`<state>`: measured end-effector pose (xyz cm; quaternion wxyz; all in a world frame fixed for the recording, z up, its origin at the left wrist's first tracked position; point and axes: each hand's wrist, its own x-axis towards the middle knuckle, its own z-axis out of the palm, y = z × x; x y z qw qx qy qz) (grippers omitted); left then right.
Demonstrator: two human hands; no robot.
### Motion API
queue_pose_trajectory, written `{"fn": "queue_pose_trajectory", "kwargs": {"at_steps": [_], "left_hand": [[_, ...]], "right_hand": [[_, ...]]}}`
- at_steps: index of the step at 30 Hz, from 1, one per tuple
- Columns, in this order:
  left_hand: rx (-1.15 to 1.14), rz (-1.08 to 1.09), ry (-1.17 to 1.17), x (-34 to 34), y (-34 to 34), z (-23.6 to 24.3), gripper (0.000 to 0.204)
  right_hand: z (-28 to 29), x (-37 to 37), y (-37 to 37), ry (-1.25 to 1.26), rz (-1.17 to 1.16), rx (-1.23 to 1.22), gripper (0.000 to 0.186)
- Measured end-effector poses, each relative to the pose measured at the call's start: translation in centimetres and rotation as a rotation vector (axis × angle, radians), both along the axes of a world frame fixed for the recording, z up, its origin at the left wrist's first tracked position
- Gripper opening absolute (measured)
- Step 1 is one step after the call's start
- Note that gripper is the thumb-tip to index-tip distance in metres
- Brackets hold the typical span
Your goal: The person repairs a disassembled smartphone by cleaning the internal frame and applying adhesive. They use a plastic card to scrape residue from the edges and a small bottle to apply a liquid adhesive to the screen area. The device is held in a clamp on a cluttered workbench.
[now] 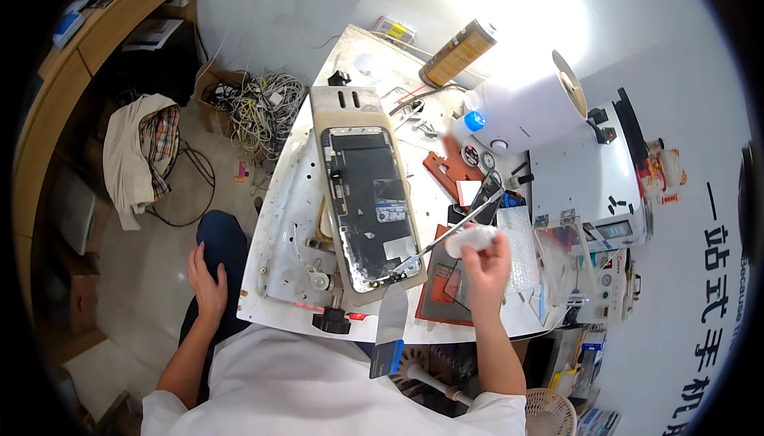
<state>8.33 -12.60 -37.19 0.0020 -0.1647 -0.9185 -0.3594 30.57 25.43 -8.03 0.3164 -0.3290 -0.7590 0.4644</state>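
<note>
My right hand (pixel 487 267) is over the right of the bench, thumb and fingers pinching a small crumpled white wad (pixel 473 239), like tissue or cotton. Fingers stretched out, my left hand (pixel 208 286) rests on my knee and holds nothing. Between them lies an opened phone (pixel 366 197), dark inside with a pale rim, in a beige holder (pixel 347 102). A long thin metal tool (pixel 458 233) slants from the phone's lower edge past the wad. At the holder's near end, a flat metal blade with a blue and black handle (pixel 387 358) juts over the bench edge.
Right of the phone lie red-brown mats (pixel 446 173) and a clear bubble-wrap sheet (pixel 517 249). Behind stand a brown spray can (pixel 458 52) and a white cylindrical machine (pixel 529 110). A black knob (pixel 331 321) sticks out at the front edge. Tangled cables (pixel 267 110) lie on the floor.
</note>
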Motion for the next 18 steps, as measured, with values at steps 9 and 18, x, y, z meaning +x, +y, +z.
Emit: {"fn": "queue_pose_trajectory", "kwargs": {"at_steps": [9,18], "left_hand": [[0.598,-0.031,0.024,-0.1,0.3,10.8,0.042],[0.664,-0.92,0.22,2.4,3.7,29.1,0.027]], "right_hand": [[-4.7,-5.2,3.6,-0.16,-0.095,0.13,0.037],[4.4,1.2,-6.7,-0.17,0.312,-0.598,0.031]]}}
